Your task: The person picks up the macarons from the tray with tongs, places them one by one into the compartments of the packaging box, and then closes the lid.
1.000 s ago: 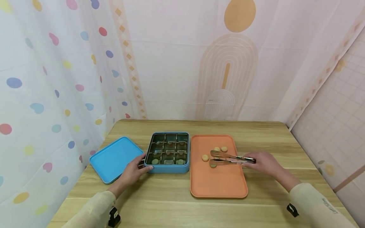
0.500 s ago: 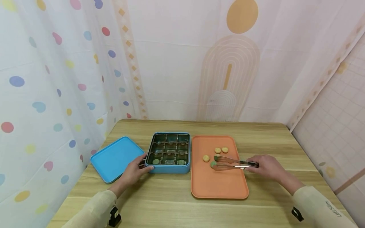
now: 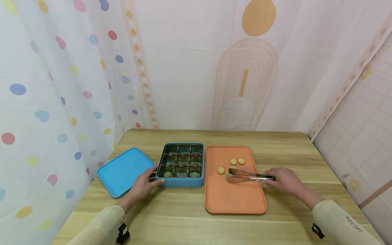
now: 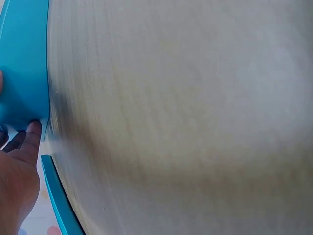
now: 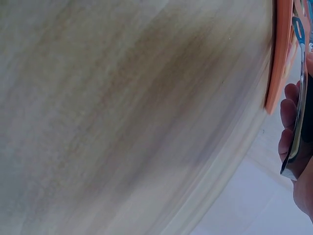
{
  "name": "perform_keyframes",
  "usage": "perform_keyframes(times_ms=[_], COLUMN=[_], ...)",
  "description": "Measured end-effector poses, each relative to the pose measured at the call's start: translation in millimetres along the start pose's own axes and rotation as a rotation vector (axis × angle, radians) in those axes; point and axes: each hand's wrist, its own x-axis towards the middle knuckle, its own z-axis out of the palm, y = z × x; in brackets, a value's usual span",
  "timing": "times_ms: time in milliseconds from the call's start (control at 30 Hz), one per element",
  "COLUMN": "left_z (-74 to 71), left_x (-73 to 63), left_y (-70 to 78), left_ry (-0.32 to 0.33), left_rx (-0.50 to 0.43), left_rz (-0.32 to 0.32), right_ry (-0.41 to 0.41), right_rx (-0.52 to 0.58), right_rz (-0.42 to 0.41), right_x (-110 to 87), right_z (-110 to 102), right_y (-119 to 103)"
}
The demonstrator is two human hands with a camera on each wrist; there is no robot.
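In the head view my left hand (image 3: 142, 185) holds the front left corner of a blue box (image 3: 180, 183), thumb on its front wall and fingers at its left side. The box has a divided insert; green cookies sit in the front left (image 3: 167, 174) and front right (image 3: 194, 174) compartments. My right hand (image 3: 283, 180) grips metal tongs (image 3: 255, 177) by the handle end, low over an orange tray (image 3: 235, 200). The tong tips are apart, beside a green cookie (image 3: 228, 176); whether they touch it I cannot tell. Yellow cookies (image 3: 221, 170) lie near the tips, one partly hidden.
A blue lid (image 3: 125, 172) lies on the table left of the box, beside my left hand. The tray stands close to the box's right side. Something pinkish on the tray is partly covered by the tongs. A patterned curtain (image 3: 183, 85) hangs behind the table.
The tongs moved right and slightly toward me, then a little back left, with their tips now by the green cookie. My left hand stays on the box.
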Motion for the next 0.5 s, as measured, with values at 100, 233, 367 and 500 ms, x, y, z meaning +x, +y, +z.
perform_keyframes(times_ms=[100, 233, 367, 500], left_z=[0.2, 0.4, 0.3, 0.0], left_x=[-0.6, -0.7, -0.8, -1.2], left_y=[0.4, 1.7, 1.5, 1.0], left_ry=[0.001, -0.002, -0.003, 0.002], left_rx=[-0.004, -0.01, -0.011, -0.009], left_rz=[-0.007, -0.014, -0.016, -0.017], right_ry=[0.006, 0.023, 0.042, 0.061], right_rx=[-0.013, -0.017, -0.029, -0.046], right_rz=[0.001, -0.003, -0.005, -0.003], right_x=[0.4, 0.5, -0.3, -1.1], right_z=[0.4, 1.5, 3.4, 4.4], right_y=[-0.2, 0.3, 0.0, -0.6])
